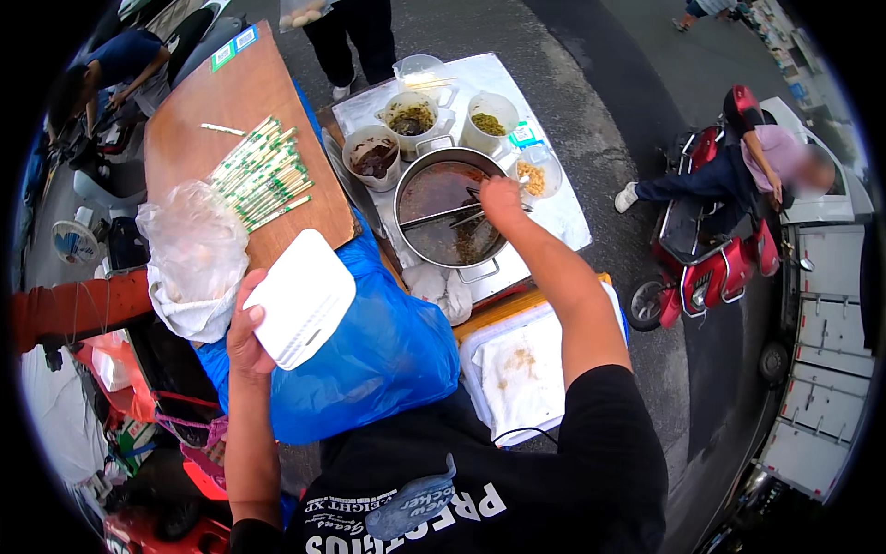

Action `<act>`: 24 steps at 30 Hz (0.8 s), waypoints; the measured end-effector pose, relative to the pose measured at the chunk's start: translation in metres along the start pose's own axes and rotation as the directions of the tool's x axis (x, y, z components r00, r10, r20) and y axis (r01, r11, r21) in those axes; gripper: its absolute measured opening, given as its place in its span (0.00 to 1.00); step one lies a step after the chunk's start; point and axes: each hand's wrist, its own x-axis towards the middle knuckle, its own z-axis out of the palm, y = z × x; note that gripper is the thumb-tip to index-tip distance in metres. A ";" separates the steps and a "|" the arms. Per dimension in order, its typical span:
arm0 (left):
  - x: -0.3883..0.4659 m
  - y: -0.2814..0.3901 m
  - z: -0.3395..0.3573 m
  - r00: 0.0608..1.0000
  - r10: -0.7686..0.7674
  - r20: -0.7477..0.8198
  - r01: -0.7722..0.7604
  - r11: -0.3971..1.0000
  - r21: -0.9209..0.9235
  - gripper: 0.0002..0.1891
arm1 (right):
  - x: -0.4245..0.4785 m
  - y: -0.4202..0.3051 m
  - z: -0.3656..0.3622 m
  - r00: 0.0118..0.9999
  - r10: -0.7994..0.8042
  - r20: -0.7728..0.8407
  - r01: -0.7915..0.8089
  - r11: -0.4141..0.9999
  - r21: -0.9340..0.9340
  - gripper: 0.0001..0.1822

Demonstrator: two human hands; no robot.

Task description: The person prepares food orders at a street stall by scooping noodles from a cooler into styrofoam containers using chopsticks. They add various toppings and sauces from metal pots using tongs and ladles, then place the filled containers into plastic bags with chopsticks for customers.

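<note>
My left hand [248,332] grips a white foam takeaway box [304,298] by its near left edge, above a blue plastic bag [374,353]. Over the right side of a round steel pot [404,239], my right hand [501,198] is closed on a thin metal utensil [467,218], whose exact kind is hard to make out. A divider [432,217] splits the pot, with dark reddish broth [439,187] on the far side and darker broth holding bits on the near side. Just right of my right hand stands a clear tub of chopped, nut-like topping [532,178].
Plastic jugs of dark sauce [374,159] and green relish [489,124] crowd the metal-topped stand [554,228]. Wrapped chopsticks [266,176] lie on a wooden board [187,131] beside a plastic bag [194,242]. A person sits on a red scooter [699,270]; another stands beyond the stand.
</note>
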 end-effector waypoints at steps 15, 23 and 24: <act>0.072 -0.030 0.000 0.994 -0.075 -0.077 0.074 0.997 -0.019 0.30 | -0.006 0.005 -0.046 0.896 0.444 -0.018 -0.131 0.303 0.944 0.10; 0.102 -0.035 0.003 0.996 -0.090 0.024 0.092 0.992 -0.082 0.35 | -0.049 -0.050 -0.037 0.964 0.224 -0.146 -0.016 0.592 0.806 0.13; 0.104 -0.035 0.001 0.995 -0.098 0.030 0.100 0.991 -0.090 0.35 | -0.058 -0.048 -0.053 0.970 0.158 -0.183 0.035 0.659 0.752 0.12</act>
